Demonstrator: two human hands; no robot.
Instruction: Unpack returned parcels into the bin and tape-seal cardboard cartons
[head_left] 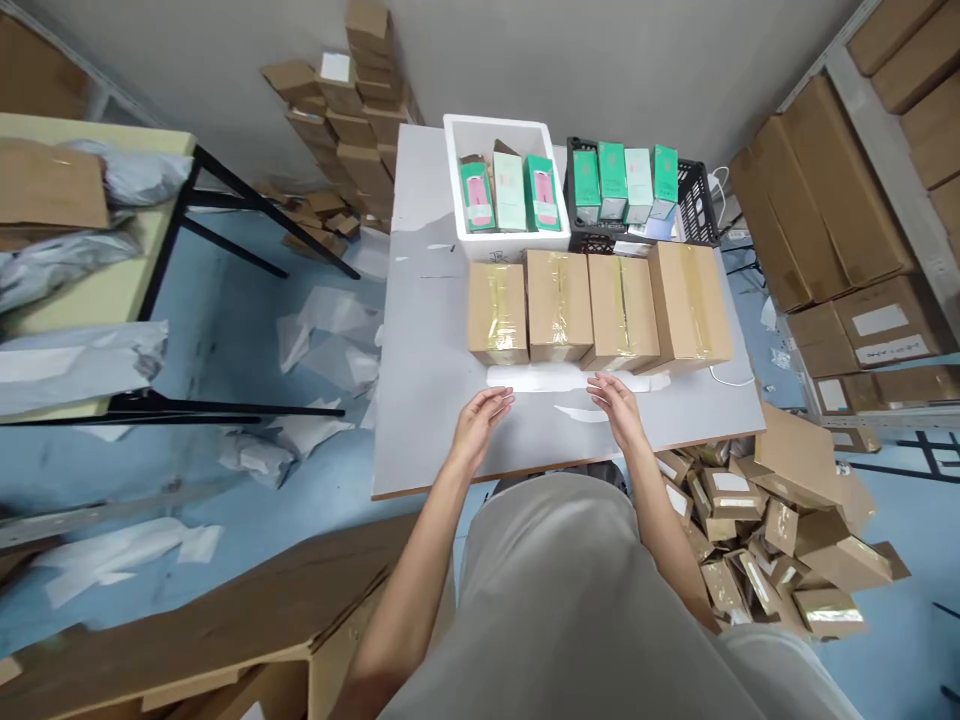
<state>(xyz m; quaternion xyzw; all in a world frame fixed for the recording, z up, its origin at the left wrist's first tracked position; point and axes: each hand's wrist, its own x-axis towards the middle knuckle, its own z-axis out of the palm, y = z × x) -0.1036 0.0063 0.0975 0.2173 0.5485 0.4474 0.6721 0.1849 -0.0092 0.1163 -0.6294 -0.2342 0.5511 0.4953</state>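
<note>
My left hand [480, 420] and my right hand [616, 403] hover over the near part of the grey table [420, 380], fingers stretched out and apart, holding nothing. Between and just beyond them lie white paper strips [540, 377]. Behind the strips stands a row of several taped brown cardboard boxes [600, 305]. Further back, a white foam box [504, 185] holds pink and green product cartons, and a black crate [637, 190] holds green cartons.
Small cardboard boxes [757, 545] are heaped on the floor at the right. Large cartons fill a shelf [862, 250] at the far right. Another table [90, 260] with plastic bags stands at the left; crumpled white wrapping [315, 340] litters the blue floor.
</note>
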